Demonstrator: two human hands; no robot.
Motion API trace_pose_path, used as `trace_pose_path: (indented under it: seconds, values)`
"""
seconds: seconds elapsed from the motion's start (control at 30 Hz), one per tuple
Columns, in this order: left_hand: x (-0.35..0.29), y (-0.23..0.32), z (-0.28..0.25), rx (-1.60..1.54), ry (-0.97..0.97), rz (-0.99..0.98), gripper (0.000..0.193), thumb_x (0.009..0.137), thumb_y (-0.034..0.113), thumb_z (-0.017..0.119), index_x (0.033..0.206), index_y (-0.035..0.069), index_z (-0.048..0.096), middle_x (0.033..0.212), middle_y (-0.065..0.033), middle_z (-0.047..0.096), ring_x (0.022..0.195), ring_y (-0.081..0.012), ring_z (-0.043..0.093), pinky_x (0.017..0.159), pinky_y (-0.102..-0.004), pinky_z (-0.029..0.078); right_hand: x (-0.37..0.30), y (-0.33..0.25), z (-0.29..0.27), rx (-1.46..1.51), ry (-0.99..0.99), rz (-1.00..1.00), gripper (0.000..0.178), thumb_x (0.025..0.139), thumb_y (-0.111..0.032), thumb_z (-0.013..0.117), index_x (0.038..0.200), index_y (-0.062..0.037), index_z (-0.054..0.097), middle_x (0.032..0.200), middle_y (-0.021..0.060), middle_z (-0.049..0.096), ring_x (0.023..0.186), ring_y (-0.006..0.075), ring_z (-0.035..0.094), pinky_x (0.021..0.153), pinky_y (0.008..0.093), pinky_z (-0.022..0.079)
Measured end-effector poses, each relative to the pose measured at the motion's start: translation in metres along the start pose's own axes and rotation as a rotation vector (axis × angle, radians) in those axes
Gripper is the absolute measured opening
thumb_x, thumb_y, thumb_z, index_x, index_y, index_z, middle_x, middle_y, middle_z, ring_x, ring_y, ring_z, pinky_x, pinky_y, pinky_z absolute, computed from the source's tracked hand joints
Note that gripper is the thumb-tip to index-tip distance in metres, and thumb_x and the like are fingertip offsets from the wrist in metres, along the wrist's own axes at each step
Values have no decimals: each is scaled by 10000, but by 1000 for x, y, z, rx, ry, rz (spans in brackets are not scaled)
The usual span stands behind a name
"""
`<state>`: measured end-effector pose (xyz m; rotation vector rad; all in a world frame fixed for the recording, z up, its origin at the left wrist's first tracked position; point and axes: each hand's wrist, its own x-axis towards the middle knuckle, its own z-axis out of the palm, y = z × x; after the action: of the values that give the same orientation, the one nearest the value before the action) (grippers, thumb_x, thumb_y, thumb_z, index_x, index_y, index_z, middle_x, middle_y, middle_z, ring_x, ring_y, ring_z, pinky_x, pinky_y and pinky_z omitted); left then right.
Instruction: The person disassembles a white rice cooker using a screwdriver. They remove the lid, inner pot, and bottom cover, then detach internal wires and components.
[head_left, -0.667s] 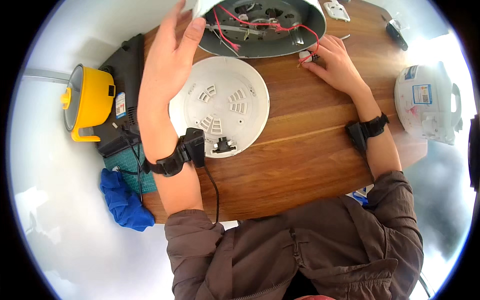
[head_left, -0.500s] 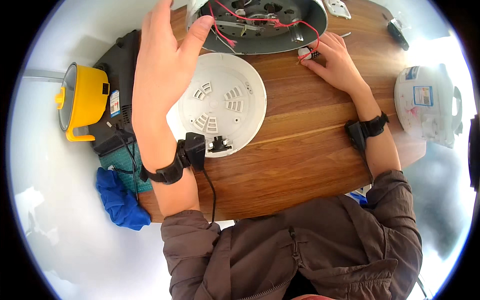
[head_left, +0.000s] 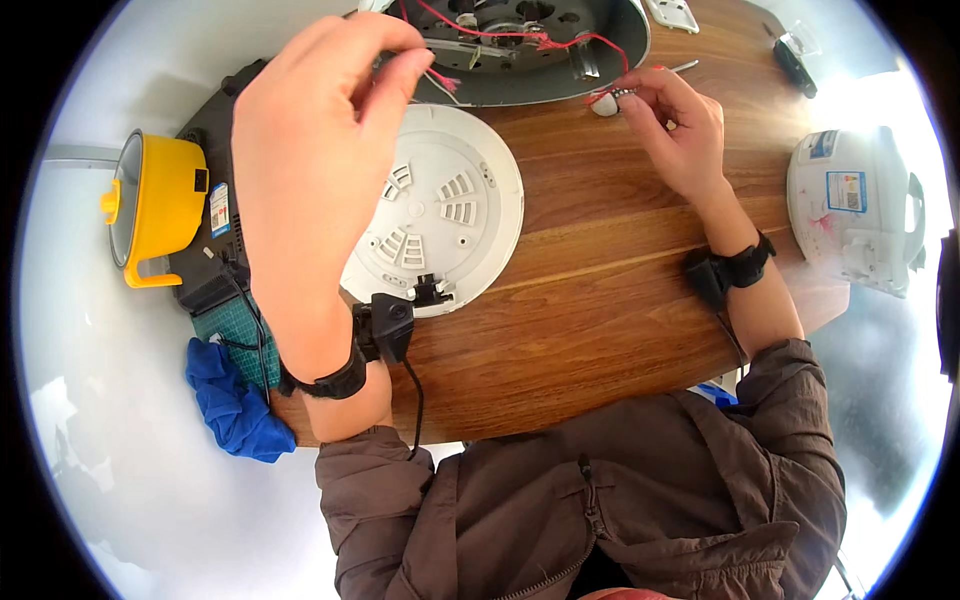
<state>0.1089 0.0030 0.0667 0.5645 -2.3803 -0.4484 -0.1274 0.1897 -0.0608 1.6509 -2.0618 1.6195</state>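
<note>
The small white-and-black part (head_left: pixel 606 104), beyond and right of the white disc (head_left: pixel 432 226), looks light and stiff, best held by its body, as the right hand (head_left: pixel 690 142) pinches it, while the left hand (head_left: pixel 315 150), at the disc's left, is curled, its grip unclear.

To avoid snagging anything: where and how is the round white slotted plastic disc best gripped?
Probably pinch the disc's curved right rim, coming from the right over the brown wooden tabletop: nothing covers that edge. The left hand hides its upper left, a black fitting sits at its near rim, and an oval grey-lined housing crowds its far edge.
</note>
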Motion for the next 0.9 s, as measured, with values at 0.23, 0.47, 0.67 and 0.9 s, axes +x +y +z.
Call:
trace_pose_path:
  seconds: [0.23, 0.47, 0.67, 0.9]
  values:
    - [0, -2, 6, 55, -19, 181, 209, 913, 31, 797, 1112, 92, 774, 770, -38, 457, 637, -142, 421, 593, -310, 382, 1, -16, 7, -37, 125, 39, 228, 965, -112, 803, 1154, -55, 688, 753, -6, 736, 566, 36, 583, 543, 206, 445]
    - [-4, -8, 16, 99, -86, 236, 353, 961, 67, 745, 1284, 204, 784, 825, -52, 622, 690, -200, 550, 644, -318, 466, 0, -17, 12, -46, 81, 101, 225, 952, -108, 811, 1139, -56, 697, 777, 11, 751, 588, 47, 617, 564, 218, 473]
    - [-4, -8, 16, 167, -132, 222, 357, 984, 109, 729, 1317, 234, 764, 931, -56, 725, 757, -243, 647, 690, -350, 522, -1, -14, 15, 111, 99, 204, 178, 955, -112, 811, 1084, -33, 718, 814, 12, 767, 626, 41, 626, 603, 208, 491]
    - [-3, -10, 15, 162, -149, 251, 278, 988, 134, 723, 1251, 213, 763, 959, -60, 739, 805, -285, 686, 697, -377, 549, -1, -15, 15, 181, 101, 261, 147, 966, -113, 799, 1060, -25, 728, 830, 3, 764, 673, 20, 627, 624, 205, 496]
